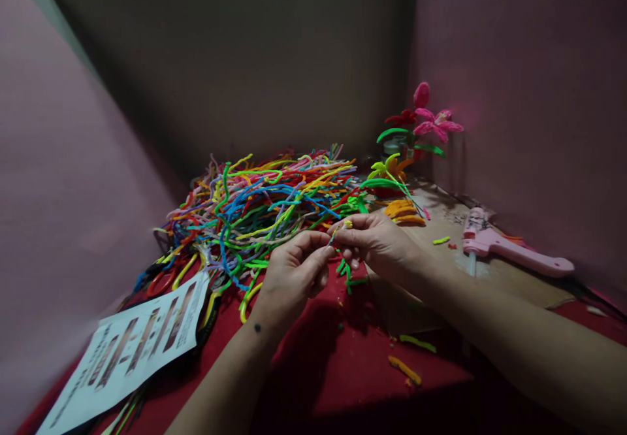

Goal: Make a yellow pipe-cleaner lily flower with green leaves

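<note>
My left hand is closed in a pinch on the thin stem of a small pipe cleaner piece, which has a pale yellow tip. From the other side my right hand pinches the same piece just below that tip. The fingertips of both hands nearly meet and hide part of the stem. Just beyond them lies a large tangled heap of coloured pipe cleaners. Short green pipe cleaner pieces lie beneath the hands on the red cloth.
Right of my hands, a pink glue gun rests on a cardboard sheet. Pipe cleaner flowers stand behind, near orange pieces. At left lie a printed sheet and yellow-handled tools. Panels enclose the table.
</note>
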{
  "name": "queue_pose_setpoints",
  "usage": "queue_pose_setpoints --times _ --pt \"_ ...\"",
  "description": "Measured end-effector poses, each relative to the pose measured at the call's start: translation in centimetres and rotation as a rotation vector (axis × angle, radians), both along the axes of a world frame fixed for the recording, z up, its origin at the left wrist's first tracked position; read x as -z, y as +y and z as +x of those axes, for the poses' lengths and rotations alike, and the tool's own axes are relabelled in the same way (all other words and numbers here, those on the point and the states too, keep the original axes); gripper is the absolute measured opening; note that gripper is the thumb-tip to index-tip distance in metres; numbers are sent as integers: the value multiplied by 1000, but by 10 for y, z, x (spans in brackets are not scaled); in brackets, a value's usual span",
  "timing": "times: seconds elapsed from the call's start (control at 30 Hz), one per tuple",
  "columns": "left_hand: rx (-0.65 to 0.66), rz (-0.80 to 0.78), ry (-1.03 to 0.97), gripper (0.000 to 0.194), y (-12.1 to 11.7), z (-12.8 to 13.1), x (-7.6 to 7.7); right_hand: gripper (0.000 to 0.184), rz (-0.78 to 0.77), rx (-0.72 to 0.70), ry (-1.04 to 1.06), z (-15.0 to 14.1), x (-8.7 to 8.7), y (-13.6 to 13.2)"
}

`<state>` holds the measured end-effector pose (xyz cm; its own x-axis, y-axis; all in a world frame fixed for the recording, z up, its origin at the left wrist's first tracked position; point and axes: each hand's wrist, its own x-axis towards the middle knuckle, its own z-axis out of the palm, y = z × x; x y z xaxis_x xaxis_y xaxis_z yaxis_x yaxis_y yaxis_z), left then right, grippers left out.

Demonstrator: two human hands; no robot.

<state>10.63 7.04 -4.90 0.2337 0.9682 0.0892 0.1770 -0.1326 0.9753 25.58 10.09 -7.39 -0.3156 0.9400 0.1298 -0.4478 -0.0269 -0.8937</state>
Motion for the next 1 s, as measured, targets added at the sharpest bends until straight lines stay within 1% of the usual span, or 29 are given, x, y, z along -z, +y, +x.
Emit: queue_pose_setpoints --times 0.1,0.23,0.33,0.53,0.73,0.83,0.93,1.0 --pt "5 2 -7 14 1 -2 0 15 -44 -31 54 0 0 1" --pt "-6 51 13 13 2 -3 1 14 -82 -80 117 0 1 3" --pt "-18 100 42 13 2 -4 3 17 -79 -102 140 0 2 4" --pt "-62 286 193 17 2 -5 4 18 -78 -68 151 0 1 3" --pt "-40 353 255 22 5 -8 5 22 -47 -39 131 -1 2 4" --pt "-53 395 269 23 8 -10 7 24 -41 -47 132 0 3 5" --pt "-56 452 282 24 9 -11 9 24 -42 -53 129 0 2 5" --pt "-58 495 300 24 8 -11 9 23 -49 -33 110 0 0 3"
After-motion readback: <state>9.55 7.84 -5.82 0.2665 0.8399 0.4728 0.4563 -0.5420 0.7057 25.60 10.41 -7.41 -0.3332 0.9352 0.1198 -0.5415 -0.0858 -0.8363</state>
